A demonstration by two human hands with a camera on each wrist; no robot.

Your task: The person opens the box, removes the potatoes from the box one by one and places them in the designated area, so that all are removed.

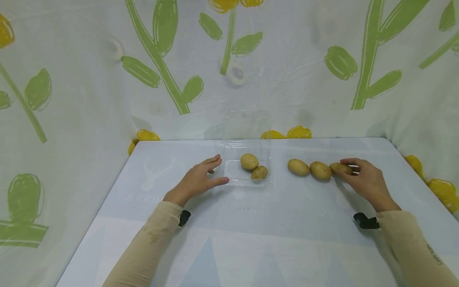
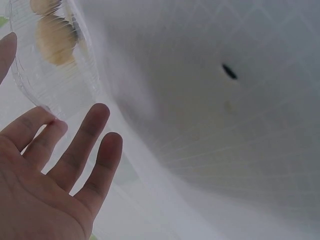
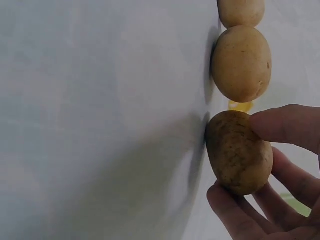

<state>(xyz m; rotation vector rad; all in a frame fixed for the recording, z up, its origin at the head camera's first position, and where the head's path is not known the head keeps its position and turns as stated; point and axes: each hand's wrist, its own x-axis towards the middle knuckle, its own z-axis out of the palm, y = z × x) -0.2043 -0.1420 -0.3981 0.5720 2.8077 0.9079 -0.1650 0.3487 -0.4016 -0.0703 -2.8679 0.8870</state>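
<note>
Head view: the right hand (image 1: 365,180) is at the right end of a row of three potatoes on the counter (image 1: 251,223). Its fingers curl round the end potato (image 1: 340,168), thumb on the far side, fingers on the near side. The middle potato (image 1: 320,170) lies just beside it and the left potato (image 1: 298,167) a little further along. The left hand (image 1: 196,180) lies with straight fingers against the left edge of a clear plastic tray (image 1: 233,175), whose raised lid stands behind it. Two potatoes (image 1: 254,166) already lie inside the tray, touching each other.

Left wrist view: the fingers (image 2: 82,145) are straight and spread, holding nothing; the fingertips sit at the rim of the tray (image 2: 47,87). The two potatoes inside show blurred through the plastic.

Right wrist view: the end potato (image 3: 239,152) is pinched between thumb (image 3: 285,125) and fingers (image 3: 232,207), resting on the counter or barely clear of it; I cannot tell which. The middle potato (image 3: 241,62) lies just beside it.

Handling, as judged: the potato is firm, fairly weighty for its size, with dry, speckled skin that should not slip. A hold across its short middle suits it. The thin tray is light and likely to slide, so steadying it is sound.
</note>
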